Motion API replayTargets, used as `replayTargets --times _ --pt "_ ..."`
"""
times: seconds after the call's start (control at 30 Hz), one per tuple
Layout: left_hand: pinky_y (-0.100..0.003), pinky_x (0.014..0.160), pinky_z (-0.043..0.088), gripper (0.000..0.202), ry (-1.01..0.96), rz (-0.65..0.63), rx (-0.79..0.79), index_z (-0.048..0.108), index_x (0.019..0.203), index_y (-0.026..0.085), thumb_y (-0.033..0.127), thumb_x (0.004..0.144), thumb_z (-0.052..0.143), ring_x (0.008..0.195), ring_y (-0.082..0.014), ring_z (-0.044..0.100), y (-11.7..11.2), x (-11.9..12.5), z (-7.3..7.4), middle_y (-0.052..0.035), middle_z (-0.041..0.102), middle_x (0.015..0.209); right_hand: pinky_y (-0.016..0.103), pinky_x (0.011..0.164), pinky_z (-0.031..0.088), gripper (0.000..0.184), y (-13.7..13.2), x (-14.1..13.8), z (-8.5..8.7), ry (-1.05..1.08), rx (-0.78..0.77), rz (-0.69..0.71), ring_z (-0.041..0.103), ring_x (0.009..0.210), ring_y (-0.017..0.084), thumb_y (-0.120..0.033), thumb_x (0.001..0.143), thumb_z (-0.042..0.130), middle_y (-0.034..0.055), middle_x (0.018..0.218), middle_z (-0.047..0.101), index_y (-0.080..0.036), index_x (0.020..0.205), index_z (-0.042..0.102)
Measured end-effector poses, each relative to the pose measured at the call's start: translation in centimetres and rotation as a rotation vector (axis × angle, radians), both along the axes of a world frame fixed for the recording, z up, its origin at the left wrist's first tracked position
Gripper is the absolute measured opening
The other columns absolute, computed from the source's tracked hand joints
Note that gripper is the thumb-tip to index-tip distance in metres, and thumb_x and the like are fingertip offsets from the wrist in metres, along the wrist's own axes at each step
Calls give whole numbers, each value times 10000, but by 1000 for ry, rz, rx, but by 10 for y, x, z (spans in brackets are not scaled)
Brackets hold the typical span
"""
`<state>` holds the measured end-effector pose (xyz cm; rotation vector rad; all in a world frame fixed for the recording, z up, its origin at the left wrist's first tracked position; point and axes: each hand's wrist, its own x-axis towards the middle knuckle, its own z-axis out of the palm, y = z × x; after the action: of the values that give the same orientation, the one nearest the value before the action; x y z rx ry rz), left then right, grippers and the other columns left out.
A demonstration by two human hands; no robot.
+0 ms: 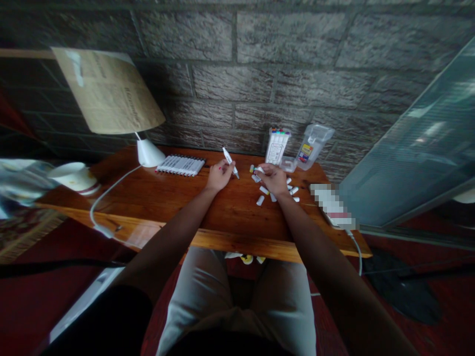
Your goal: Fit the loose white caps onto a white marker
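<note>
My left hand (219,176) is closed around a white marker (227,156), which leans with one end up and its greyish lower end toward the tabletop. At the right, my right hand (274,179) pinches a small white marker cap (260,170) between thumb and fingers, just above the table. Loose caps, several in all, lie scattered around and partly under that hand, among them a white cap (260,200) and a yellow-ended cap (252,168). Left of my left hand, white markers (180,165) rest side by side in a neat row.
A clear case of markers with coloured ends (277,146) stands near the wall, beside an open transparent case (312,147). A lamp (150,153), a paper cup (76,178) and a white cable (107,198) are left. A blurred-out device (332,205) lies right.
</note>
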<state>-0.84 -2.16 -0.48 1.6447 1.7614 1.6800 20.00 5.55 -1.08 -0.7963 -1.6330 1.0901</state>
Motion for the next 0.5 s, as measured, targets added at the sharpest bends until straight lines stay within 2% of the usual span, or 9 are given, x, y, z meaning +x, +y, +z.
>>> replayTargets --times 0.13,0.3,0.5 --pt "-265 656 519 266 24 23 37 643 800 209 424 951 603 642 -175 710 0 0 0 -20 746 685 353 769 607 304 3 0 -2 -20 65 -35 733 797 207 -384 707 797 43 865 774 -197 934 722" --pt "-263 669 526 253 -5 13 53 635 796 206 398 957 604 647 -173 722 -1 1 3 -22 751 689 354 724 605 323 1 1 0 -27 71 32 730 763 210 -419 734 786 55 871 769 -194 954 713" --pt "-264 680 526 245 -21 7 70 635 792 203 381 959 611 646 -172 724 -2 1 5 -23 746 684 326 669 594 349 3 1 -3 -20 20 16 718 767 205 -398 695 818 51 864 776 -192 967 746"
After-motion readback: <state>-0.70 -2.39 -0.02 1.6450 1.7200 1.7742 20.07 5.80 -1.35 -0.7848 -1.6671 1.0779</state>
